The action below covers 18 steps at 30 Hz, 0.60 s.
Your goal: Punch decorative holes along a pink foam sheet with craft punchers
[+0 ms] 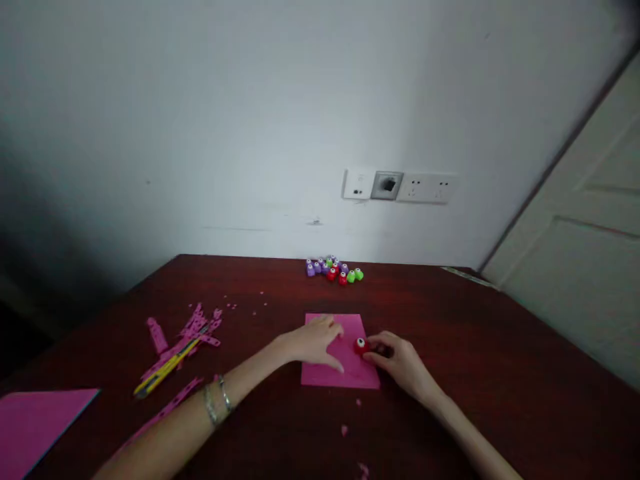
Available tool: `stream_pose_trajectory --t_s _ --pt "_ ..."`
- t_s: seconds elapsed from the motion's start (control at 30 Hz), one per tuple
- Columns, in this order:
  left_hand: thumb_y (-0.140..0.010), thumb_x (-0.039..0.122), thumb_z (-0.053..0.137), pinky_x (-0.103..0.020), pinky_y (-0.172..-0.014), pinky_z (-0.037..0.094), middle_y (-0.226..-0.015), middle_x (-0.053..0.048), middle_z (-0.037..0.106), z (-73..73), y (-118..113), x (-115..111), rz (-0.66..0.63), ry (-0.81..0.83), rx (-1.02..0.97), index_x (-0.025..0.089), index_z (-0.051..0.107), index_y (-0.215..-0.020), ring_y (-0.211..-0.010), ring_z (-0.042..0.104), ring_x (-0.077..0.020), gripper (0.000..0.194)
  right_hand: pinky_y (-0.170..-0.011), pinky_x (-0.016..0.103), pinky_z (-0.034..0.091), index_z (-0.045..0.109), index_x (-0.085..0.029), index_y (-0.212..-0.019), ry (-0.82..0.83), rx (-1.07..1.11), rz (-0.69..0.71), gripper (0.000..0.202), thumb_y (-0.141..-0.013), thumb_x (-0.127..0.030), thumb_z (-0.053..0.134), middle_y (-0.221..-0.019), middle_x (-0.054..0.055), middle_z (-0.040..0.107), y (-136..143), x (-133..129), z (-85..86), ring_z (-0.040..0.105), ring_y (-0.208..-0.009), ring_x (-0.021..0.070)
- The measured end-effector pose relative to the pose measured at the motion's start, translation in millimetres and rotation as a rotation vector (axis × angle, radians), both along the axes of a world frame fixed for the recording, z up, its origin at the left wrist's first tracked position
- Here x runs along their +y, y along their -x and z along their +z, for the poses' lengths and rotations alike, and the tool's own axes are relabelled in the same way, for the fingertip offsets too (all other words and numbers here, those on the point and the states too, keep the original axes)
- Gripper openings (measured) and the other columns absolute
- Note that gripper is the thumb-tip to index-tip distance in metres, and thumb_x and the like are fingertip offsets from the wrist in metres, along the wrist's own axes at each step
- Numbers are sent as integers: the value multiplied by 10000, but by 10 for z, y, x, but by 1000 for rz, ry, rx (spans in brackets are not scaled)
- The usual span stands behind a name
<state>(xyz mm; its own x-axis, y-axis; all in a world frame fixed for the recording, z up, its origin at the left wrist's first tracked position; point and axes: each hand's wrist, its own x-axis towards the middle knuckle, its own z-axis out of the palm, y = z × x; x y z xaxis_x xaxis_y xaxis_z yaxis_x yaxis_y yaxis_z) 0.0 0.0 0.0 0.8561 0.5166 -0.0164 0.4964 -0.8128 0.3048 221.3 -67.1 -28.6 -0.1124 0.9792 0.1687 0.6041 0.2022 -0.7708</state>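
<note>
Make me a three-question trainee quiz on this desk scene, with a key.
1. Which hand is touching the red piece at the middle of the desk?

2. True or false: the cutter lies on the pink sheet that is under the red piece.

3. Which colour is missing from the back cluster near the wall?
A. Purple
B. Green
C. Orange

Key: 1. The right hand. 2. False; it lies to the left, among pink scraps. 3. C.

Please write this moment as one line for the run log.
left hand: spread over pink sheet | right hand: fingers on red piece | yellow cutter: among pink scraps
</note>
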Motion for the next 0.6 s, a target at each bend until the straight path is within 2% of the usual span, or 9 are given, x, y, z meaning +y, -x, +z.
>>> stream_pose_trajectory --t_s 0.17,0.6 --pt "-673 667 529 -382 -883 374 -1081 -123 495 -4 -17 -38 32 -4 35 147 496 -1082 -1022 460 -280 663 -650 261 421 682 -163 -875 -10 -1 0 208 -724 -299 642 -775 32 595 -2 -13 -6 558 -720 167" --pt "-704 632 522 -341 -818 390 -1048 -107 501 -30 -48 -84 50 10 7 154 504 -1066 -977 473 -253 600 -641 239 419 691 -197 -908 -11 -55 3 204 -741 -285 615 -779 22 610 57 -42 66 562 -710 152"
